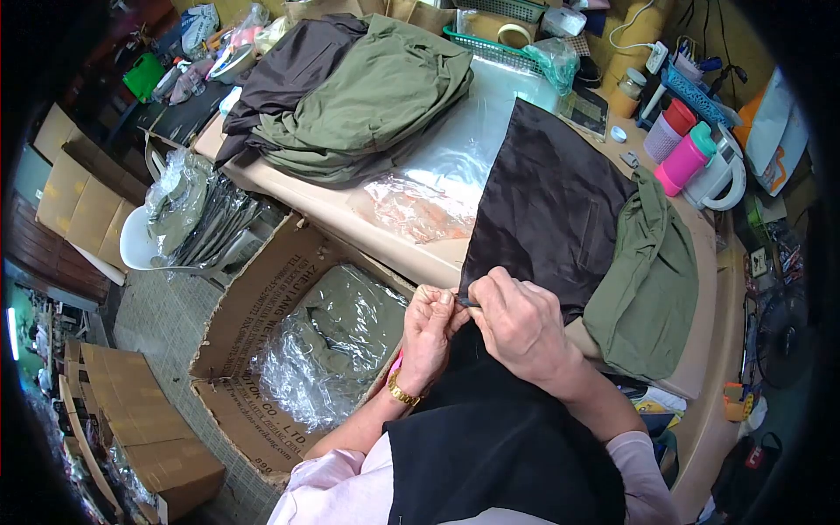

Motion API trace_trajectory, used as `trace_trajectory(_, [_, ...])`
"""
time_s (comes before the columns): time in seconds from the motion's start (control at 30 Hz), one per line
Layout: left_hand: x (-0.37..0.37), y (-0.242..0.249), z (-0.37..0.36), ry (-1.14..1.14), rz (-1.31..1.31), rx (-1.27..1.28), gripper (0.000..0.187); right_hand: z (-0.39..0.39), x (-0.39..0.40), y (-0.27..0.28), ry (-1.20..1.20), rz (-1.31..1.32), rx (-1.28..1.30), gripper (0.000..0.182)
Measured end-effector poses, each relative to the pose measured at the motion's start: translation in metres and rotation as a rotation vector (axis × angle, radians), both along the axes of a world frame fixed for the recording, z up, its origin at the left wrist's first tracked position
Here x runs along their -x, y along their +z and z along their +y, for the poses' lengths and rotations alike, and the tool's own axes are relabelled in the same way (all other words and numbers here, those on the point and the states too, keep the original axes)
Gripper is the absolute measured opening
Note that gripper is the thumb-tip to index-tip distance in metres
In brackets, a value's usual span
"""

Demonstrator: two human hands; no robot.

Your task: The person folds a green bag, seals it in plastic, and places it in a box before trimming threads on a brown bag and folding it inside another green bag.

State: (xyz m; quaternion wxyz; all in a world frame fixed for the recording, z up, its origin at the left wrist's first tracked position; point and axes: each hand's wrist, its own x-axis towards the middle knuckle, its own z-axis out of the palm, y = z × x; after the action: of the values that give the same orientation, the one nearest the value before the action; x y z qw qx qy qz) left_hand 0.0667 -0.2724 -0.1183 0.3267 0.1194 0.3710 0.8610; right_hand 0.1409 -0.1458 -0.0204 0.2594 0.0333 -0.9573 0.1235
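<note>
Pinching the near edge of a dark cloth (547, 206), both hands are meeting at the table's (411, 249) front edge. The left hand (429, 332) is closing thumb and forefinger on the hem, its other fingers curled in, a gold bracelet (401, 394) and a pink band sitting at the wrist. The right hand (518, 324) is bending its fingers tight over the same spot, gripping the cloth together with a small dark thing that is too small to make out. The cloth is lying spread across the table from the far middle down to the hands, and more dark fabric is hanging over the lap below.

A green garment (647, 280) is lying bunched on the cloth's right side, touching it. A heap of green and dark garments (350, 96) is resting at the table's far left, with clear plastic bags (437, 184) lying between it and the cloth. A pink bottle (687, 157) is standing near a white kettle (726, 179) at the far right.

An open carton (262, 350) is sitting on the floor just left of the hands, holding bagged green garments; its flap is showing partly readable print, "ZHEJIANG", and its side is showing "CO LTD". More cartons (131, 429) are lying at the lower left.
</note>
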Motion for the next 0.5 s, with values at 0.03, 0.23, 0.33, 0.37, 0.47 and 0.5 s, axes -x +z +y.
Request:
trace_trajectory(0.03, [0.000,0.000,0.000,-0.006,0.032,-0.023,0.013,-0.001,0.000,0.001,0.000,0.015,-0.022,0.013])
trace_trajectory(0.23, [-0.002,-0.006,-0.004,-0.008,0.051,0.039,0.013,-0.005,-0.002,0.000,-0.013,-0.001,-0.085,0.014])
trace_trajectory(0.33, [-0.004,-0.012,-0.008,-0.030,0.014,-0.007,0.013,0.001,-0.001,-0.007,-0.020,-0.016,0.008,0.014])
trace_trajectory(0.37, [-0.006,-0.010,-0.010,-0.032,0.013,-0.007,0.013,0.006,-0.001,-0.009,-0.032,-0.009,0.079,0.014])
trace_trajectory(0.47, [-0.007,-0.007,-0.019,0.008,-0.072,0.021,0.013,0.038,0.006,-0.026,-0.358,-0.048,0.218,0.027])
trace_trajectory(0.5, [-0.006,-0.013,-0.023,0.001,-0.101,0.042,0.012,0.056,0.006,-0.047,-0.390,-0.051,0.265,0.033])
